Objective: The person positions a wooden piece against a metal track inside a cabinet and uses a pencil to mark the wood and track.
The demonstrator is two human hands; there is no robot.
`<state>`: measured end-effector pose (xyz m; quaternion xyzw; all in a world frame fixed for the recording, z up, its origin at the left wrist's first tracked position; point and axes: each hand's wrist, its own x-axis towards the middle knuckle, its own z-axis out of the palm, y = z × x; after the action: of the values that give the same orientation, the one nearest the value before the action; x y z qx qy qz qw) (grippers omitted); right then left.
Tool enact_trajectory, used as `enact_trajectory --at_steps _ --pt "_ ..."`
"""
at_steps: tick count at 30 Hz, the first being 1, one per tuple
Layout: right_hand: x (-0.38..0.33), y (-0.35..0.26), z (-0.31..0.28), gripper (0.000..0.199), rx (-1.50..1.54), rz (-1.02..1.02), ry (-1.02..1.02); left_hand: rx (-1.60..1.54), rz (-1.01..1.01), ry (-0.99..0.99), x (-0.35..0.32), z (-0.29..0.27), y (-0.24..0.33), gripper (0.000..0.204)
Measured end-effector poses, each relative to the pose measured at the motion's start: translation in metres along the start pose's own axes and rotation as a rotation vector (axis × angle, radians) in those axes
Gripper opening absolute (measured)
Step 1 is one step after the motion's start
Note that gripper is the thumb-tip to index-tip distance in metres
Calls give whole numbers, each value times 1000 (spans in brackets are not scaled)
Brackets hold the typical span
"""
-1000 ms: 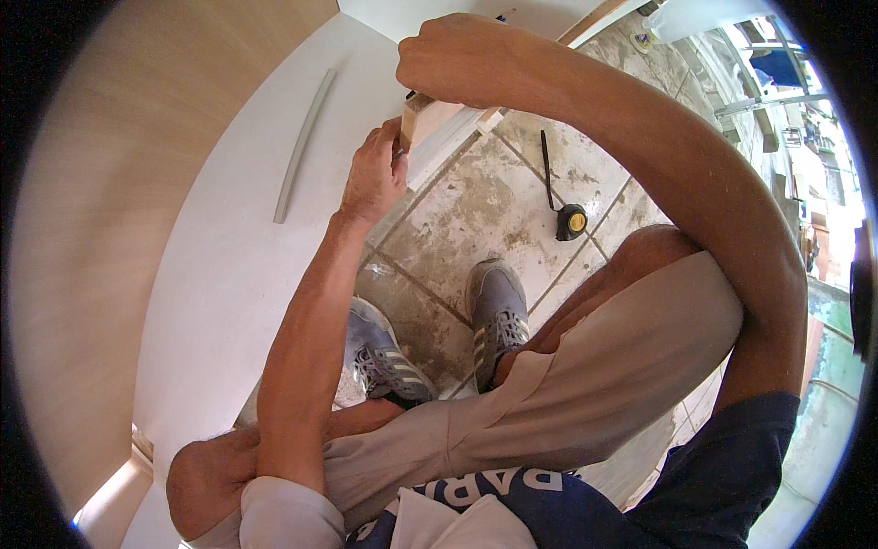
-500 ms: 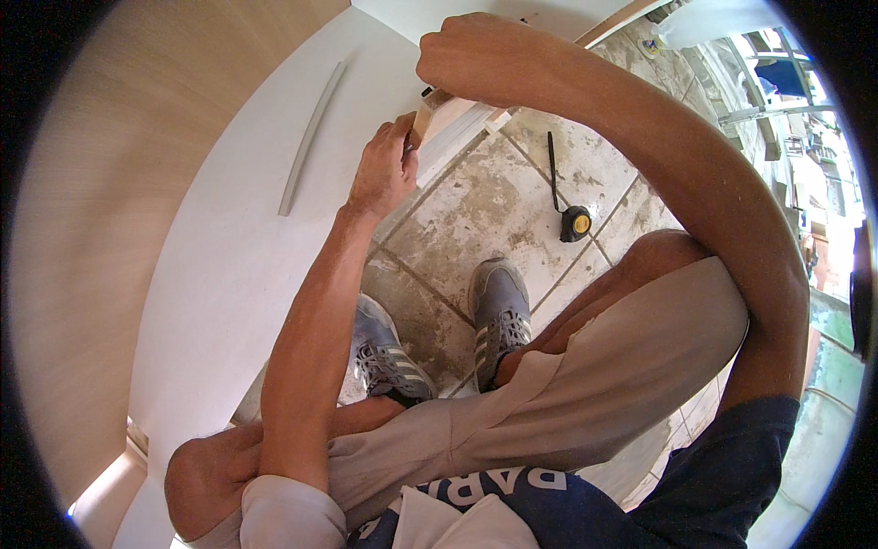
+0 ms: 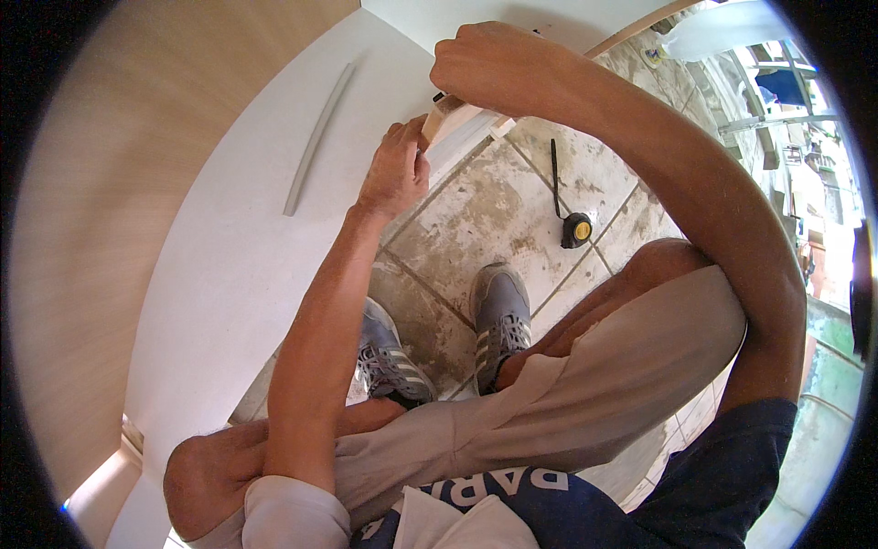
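My left hand (image 3: 395, 174) is closed, its fingers wrapped round the near end of a small light-wood piece (image 3: 443, 125). This piece stands at the edge of a white panel (image 3: 247, 210). Just beyond, my right hand (image 3: 483, 69) is curled into a fist at the far end of the same wood. A small black tip shows beneath that fist; whatever the fingers grip is hidden by the hand.
A thin grey strip (image 3: 318, 137) lies on the white panel, beside a tall wood-grain board (image 3: 110, 201). On the stained tile floor (image 3: 457, 206) rests a black and yellow tape measure (image 3: 576, 230) with its strap stretched out. My shoes (image 3: 501, 306) stand close by.
The whole view has shifted slightly, so both hands and the panel appear a little further right. Both hands keep their grip at the wood piece; little else differs.
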<state>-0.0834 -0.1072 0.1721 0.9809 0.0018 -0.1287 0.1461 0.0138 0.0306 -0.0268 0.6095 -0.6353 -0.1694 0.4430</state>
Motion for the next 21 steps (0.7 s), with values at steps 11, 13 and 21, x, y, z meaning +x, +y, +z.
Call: enact_trajectory --at_steps 11,13,21 --pt "1 -1 0 8 -34 0 2 -7 -166 -68 9 2 14 35" --pt "0 -1 -1 8 -2 10 -17 -24 -204 -95 11 1 14 33" --pt "0 0 0 8 -2 -7 -54 26 -153 -62 9 4 7 28"
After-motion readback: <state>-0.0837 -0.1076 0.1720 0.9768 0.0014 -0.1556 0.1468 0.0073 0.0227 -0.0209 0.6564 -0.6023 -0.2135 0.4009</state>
